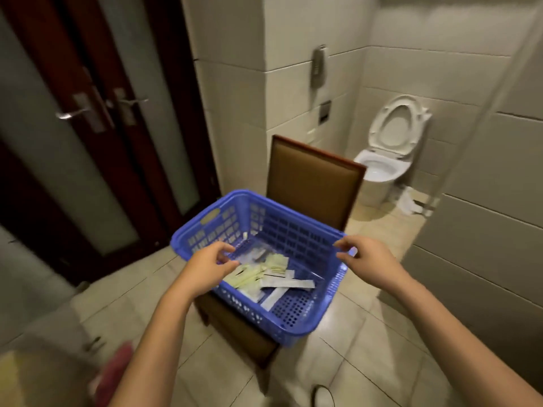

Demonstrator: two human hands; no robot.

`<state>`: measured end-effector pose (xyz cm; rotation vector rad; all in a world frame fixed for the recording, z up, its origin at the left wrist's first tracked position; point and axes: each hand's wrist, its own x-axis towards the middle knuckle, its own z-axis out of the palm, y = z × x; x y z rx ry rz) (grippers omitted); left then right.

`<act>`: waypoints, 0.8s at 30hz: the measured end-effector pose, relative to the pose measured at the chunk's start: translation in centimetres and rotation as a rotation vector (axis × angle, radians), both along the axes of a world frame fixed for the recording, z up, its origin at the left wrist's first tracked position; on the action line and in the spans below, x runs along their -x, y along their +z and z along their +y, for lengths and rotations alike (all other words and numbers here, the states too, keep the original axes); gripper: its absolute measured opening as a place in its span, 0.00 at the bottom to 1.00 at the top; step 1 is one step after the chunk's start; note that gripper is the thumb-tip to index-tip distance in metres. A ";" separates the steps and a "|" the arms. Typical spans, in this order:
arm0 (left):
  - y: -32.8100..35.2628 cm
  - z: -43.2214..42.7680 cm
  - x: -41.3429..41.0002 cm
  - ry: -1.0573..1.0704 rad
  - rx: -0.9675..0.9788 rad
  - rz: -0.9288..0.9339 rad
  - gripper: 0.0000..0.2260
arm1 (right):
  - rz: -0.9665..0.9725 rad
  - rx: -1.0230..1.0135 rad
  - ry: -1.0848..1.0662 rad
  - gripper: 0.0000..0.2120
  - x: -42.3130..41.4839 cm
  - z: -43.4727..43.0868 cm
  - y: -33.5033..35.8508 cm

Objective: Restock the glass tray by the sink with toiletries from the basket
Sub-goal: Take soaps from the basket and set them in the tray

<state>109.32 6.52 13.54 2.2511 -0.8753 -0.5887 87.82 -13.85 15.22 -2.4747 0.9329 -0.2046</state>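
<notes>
A blue plastic basket (296, 236) sits on the seat of a brown chair (314, 177). Inside lie several wrapped toiletries (273, 274): pale yellow sachets and long white packets. My left hand (210, 264) hovers over the basket's near-left rim with fingers apart and holds nothing. My right hand (363, 255) hangs at the basket's right rim, fingers spread, also with nothing in it. The glass tray and the sink are out of view.
A dark wooden double door (97, 113) with metal handles stands at the left. A toilet (388, 148) with its lid up is at the back right, behind a glass partition (482, 118). The floor (367, 348) is beige tile. Something pink (117, 368) lies blurred at bottom left.
</notes>
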 end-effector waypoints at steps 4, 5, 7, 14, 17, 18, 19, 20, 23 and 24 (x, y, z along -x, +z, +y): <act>-2.6 1.8 -3.3 0.146 -0.067 0.066 0.12 | 0.021 -0.080 0.157 0.12 -6.8 -0.1 -2.2; -3.2 1.5 -4.1 0.168 -0.083 0.079 0.12 | 0.026 -0.100 0.189 0.12 -8.2 -0.5 -2.7; -4.4 0.0 -5.7 0.187 -0.116 0.099 0.12 | 0.039 -0.133 0.231 0.12 -10.5 -1.8 -3.7; -9.3 -9.3 -12.3 0.139 -0.290 0.212 0.17 | 0.162 -0.177 0.218 0.12 -16.3 -12.0 -7.3; -12.6 -11.9 -14.3 0.145 -0.403 0.254 0.17 | 0.233 -0.221 0.211 0.12 -18.3 -15.5 -10.2; -13.7 -12.6 -14.8 0.148 -0.439 0.269 0.17 | 0.264 -0.241 0.220 0.12 -19.1 -16.4 -11.4; -14.9 -13.2 -15.2 0.151 -0.470 0.287 0.17 | 0.300 -0.264 0.233 0.12 -19.9 -17.1 -12.7; -16.0 -13.6 -15.5 0.148 -0.496 0.304 0.17 | 0.343 -0.286 0.249 0.12 -20.6 -17.5 -14.0; -19.5 -14.1 -16.0 0.140 -0.543 0.369 0.15 | 0.416 -0.340 0.305 0.12 -22.3 -17.6 -17.9; -20.8 -14.3 -16.1 0.132 -0.550 0.398 0.15 | 0.440 -0.356 0.321 0.12 -22.8 -17.3 -19.3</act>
